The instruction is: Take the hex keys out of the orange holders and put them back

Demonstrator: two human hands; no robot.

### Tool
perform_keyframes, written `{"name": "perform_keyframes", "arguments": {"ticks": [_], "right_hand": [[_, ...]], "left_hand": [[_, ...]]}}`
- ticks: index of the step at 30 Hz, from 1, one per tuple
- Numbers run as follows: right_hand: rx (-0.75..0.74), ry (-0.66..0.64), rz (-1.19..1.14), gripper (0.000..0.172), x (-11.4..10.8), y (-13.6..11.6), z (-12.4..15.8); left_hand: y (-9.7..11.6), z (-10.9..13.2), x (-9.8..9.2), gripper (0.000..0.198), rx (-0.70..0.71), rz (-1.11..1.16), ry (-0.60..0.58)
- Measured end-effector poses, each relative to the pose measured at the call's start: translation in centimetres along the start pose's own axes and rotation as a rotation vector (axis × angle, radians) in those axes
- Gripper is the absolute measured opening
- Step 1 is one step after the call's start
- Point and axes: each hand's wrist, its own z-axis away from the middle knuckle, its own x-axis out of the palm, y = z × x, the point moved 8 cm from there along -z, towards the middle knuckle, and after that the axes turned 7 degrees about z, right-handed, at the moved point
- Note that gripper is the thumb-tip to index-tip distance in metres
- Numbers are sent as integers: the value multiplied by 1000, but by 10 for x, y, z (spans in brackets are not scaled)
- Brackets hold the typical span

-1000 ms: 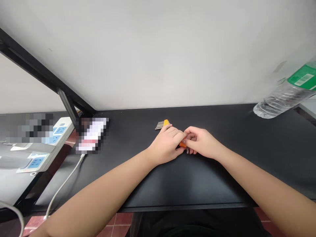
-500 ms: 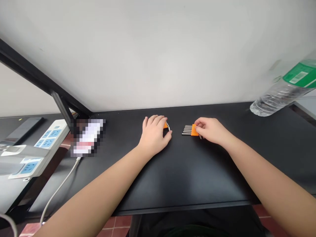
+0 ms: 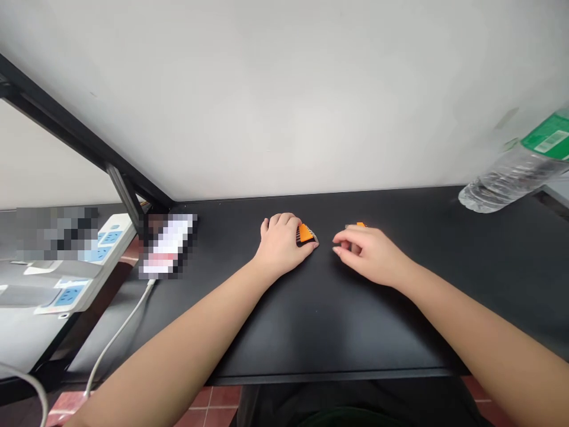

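Observation:
On the black table (image 3: 320,320) my left hand (image 3: 282,244) lies with its fingers curled over a small orange holder of metal keys (image 3: 306,233), the thumb pressed against its near side. A second orange holder (image 3: 359,225) rests on the table just behind my right hand (image 3: 368,254), mostly hidden by the fingers. My right hand hovers low with loosely bent fingers and nothing in it, a short gap from the left hand.
A blurred phone (image 3: 166,246) with a white cable (image 3: 120,332) lies at the left. White power strips (image 3: 66,284) sit beyond the table's left edge under a black frame bar. A clear water bottle (image 3: 511,175) lies at the far right. The wall runs close behind.
My hands, joined on one orange holder a second ago, have parted. The right hand set that holder down on the right and let go; the left hand closed on the other one.

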Motion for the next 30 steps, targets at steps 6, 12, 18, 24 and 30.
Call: {"name": "perform_keyframes", "arguments": {"ticks": [6,12,18,24,30], "right_hand": [[92,-69,-120,22,23,3,-4],[53,-75,-118,15,24,-4,-5],[96,-61,-176,13,24,-3,-5],[196,-32,-198,10,25,7,-5],[233,-145,-345,21,34,17,-6]], "left_hand": [[15,2,5,29,126,-38,-72],[41,11,9,22,309,-5,-133],[50,18,10,14,368,90,-108],[37,14,5,14,99,478,-157],[30,12,7,13,-36,606,-185]]}}
